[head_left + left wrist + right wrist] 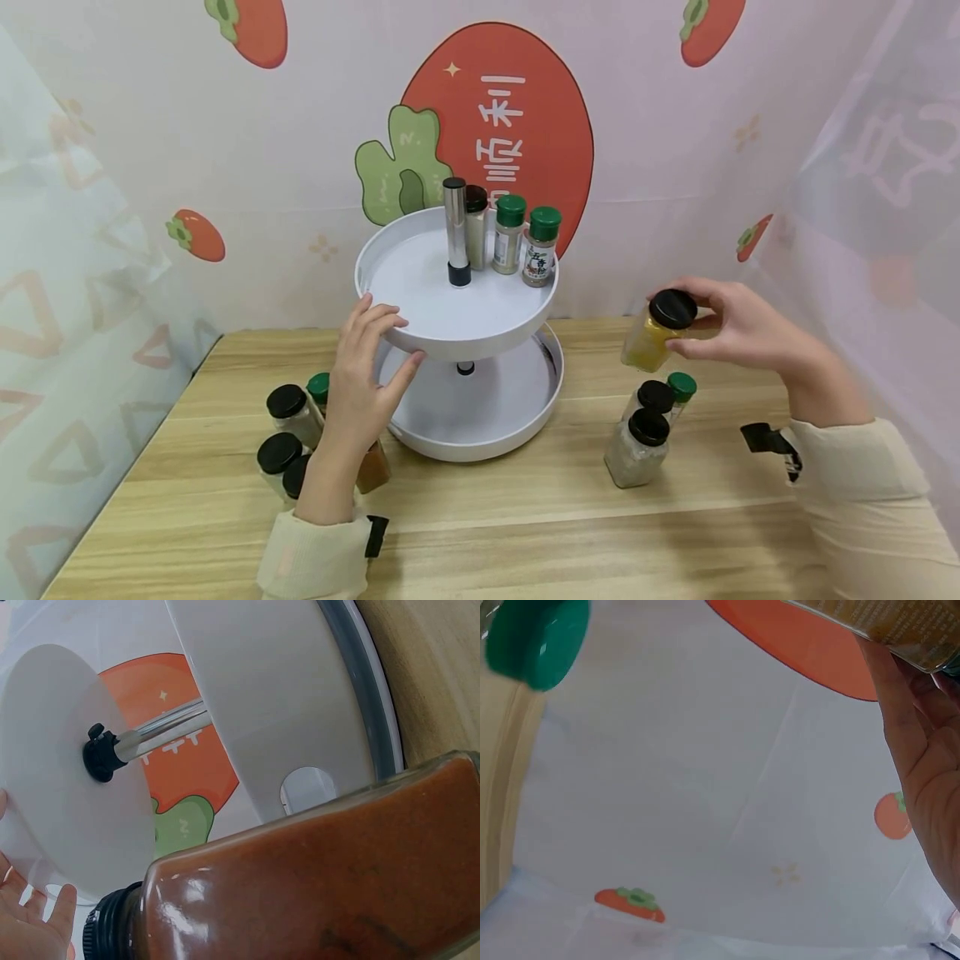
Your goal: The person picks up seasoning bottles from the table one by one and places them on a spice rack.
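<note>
My right hand (723, 325) pinches a square spice jar (647, 342) with a black lid and yellow contents, tilted, above other jars at the right. In the right wrist view, printed lettering shows on the held jar (904, 626), beside the right hand (930, 761). My left hand (363, 367) rests at the front left rim of the upper tier of a white two-tier rotating rack (465, 343). Its fingers are spread and fairly straight, the thumb along the outer wall. A jar of reddish-brown powder (322, 870) fills the near part of the left wrist view.
On the upper tier stand a black-lidded jar (477, 229) and two green-capped bottles (540, 250), behind and right of the metal post (456, 225). Below the right hand stand a pale jar (636, 454) and two others. Several jars (296, 417) cluster around the left forearm.
</note>
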Tool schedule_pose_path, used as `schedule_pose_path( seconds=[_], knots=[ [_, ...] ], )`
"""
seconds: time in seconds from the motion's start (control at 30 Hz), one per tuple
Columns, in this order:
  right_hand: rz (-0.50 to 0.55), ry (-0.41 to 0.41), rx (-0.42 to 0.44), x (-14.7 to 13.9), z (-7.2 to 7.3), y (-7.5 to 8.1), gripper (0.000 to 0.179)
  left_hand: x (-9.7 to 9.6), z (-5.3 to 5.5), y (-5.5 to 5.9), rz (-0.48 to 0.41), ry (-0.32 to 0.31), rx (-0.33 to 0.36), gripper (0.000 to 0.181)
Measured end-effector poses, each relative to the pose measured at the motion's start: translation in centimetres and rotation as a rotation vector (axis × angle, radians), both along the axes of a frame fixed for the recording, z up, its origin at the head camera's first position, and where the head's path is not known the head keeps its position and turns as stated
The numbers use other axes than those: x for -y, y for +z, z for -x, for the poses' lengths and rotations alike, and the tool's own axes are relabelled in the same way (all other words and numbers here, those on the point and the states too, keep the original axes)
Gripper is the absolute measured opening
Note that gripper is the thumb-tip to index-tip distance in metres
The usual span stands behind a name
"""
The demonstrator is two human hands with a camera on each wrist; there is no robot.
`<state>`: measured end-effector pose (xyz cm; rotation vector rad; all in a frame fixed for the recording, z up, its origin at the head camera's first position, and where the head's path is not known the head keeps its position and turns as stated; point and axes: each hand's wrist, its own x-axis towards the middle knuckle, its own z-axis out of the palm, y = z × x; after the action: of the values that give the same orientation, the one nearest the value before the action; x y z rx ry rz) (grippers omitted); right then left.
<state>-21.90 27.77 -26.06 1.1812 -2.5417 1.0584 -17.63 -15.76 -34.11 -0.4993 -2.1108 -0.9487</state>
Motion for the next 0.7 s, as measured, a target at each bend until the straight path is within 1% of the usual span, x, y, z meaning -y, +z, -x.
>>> schedule_pose_path(
  seconds=[0.13, 0.4, 0.6, 0.7],
  knots=[
    [-0.008, -0.003, 0.012, 1.1, 0.5, 0.6, 0.051, 0.0, 0.1, 0.0, 0.0, -0.001, -0.004, 0.043],
    [-0.02, 0.011, 0.003, 3.5, 1.6, 2.1, 0.049, 0.0, 0.0, 0.1, -0.001, -0.003, -0.011, 0.043],
    [-0.005, 0.062, -0.014, 4.8, 2.3, 3.1, 0.048, 0.0, -0.1, 0.1, 0.0, 0.001, -0.001, 0.043],
    [-0.015, 0.07, -0.024, 5.2, 2.6, 3.6, 0.048, 0.0, -0.1, 0.1, 0.002, 0.004, 0.007, 0.043]
  ],
)
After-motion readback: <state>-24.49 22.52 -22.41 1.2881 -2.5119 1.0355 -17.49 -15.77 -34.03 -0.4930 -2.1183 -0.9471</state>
